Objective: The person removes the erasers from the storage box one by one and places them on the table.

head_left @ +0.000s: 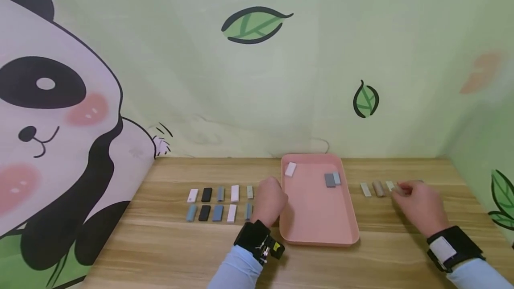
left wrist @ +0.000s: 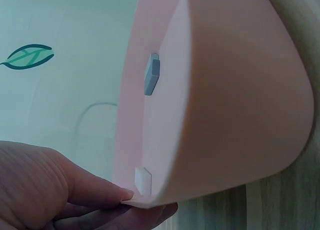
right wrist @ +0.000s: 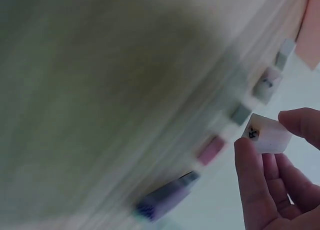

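The thumb and fingers of my left hand point(head_left: 271, 200) pinch the left rim of a pink tray point(head_left: 317, 222), seen closely in the left wrist view. Inside the tray lie a white block point(head_left: 290, 169) and, at the far right, a grey block point(head_left: 330, 180) with a lighter blue-grey block point(head_left: 337, 178) against it. Over the table to the tray's right, my right hand point(head_left: 421, 202) holds a small pale rectangular block point(right wrist: 270, 135) between thumb and fingertips. A dark printed mark shows on one end of it. Other small blocks lie in a row beside this hand.
Left of the tray, two rows of small white, black, blue and grey blocks point(head_left: 217, 213) lie on the wooden table point(head_left: 168, 253). The right-hand row includes a pink block point(right wrist: 211, 150) and a dark purple block point(right wrist: 165, 197). A printed cloth wall point(head_left: 257, 101) stands behind.
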A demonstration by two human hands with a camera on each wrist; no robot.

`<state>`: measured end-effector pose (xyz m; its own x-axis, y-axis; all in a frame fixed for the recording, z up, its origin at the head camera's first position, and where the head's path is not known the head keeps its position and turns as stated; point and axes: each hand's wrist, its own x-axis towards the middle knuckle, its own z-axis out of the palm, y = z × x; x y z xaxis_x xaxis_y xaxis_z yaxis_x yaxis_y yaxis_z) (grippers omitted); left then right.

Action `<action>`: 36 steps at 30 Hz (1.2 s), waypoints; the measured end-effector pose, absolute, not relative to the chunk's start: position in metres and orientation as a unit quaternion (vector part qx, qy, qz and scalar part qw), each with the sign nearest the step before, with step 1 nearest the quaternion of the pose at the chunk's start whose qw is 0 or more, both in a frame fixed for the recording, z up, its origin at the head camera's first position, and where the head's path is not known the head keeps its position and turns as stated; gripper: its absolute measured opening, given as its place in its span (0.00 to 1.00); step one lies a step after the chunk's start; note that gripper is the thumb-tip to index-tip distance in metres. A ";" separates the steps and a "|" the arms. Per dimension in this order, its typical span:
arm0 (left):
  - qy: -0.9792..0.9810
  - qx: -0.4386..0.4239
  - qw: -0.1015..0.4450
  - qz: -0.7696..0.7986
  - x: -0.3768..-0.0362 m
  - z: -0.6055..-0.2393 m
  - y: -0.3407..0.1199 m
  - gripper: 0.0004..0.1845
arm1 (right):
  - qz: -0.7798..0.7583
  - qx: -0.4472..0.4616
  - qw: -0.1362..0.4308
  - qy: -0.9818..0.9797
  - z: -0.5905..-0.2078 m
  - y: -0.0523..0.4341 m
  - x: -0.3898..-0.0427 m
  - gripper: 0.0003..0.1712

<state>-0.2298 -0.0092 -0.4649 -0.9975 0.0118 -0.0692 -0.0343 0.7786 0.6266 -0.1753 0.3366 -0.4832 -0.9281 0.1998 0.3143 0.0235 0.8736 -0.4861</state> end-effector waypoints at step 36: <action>0.945 -0.024 0.042 0.324 -0.229 -0.464 -0.007 0.07 | 0.179 -0.077 0.177 -0.965 -0.477 0.349 -0.163 0.19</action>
